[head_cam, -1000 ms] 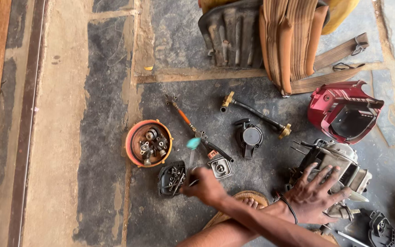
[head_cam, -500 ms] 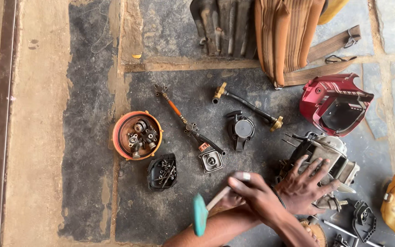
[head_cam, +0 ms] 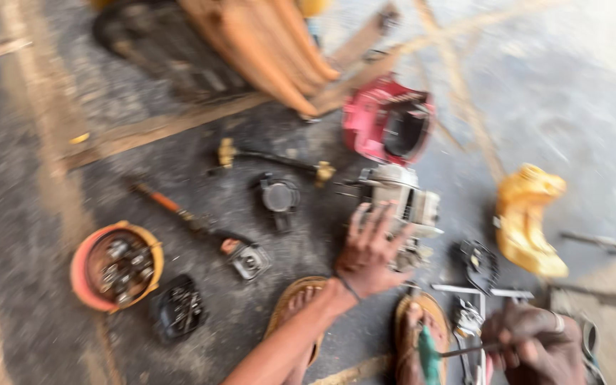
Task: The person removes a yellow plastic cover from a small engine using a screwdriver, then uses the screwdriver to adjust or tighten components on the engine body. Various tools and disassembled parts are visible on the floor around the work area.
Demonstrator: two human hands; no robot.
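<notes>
While the left hand [head_cam: 368, 249] lies flat, fingers spread, steadying the grey engine block [head_cam: 401, 203], the right hand [head_cam: 532, 342] stays apart, fist clamped on a green-handled screwdriver [head_cam: 458, 351] (blurred). Orange bowl of small parts [head_cam: 115, 265] sits well left of both hands, in reach.

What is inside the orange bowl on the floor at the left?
The orange bowl holds a heap of small metal parts, blurred. Whatever lies beneath the heap is covered.

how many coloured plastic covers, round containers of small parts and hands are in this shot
coloured plastic covers: 2, the red cover and the yellow cover
containers of small parts: 2, the orange bowl and the black dish
hands: 2, the left hand on the engine block, the right hand holding a screwdriver
total: 6
</notes>
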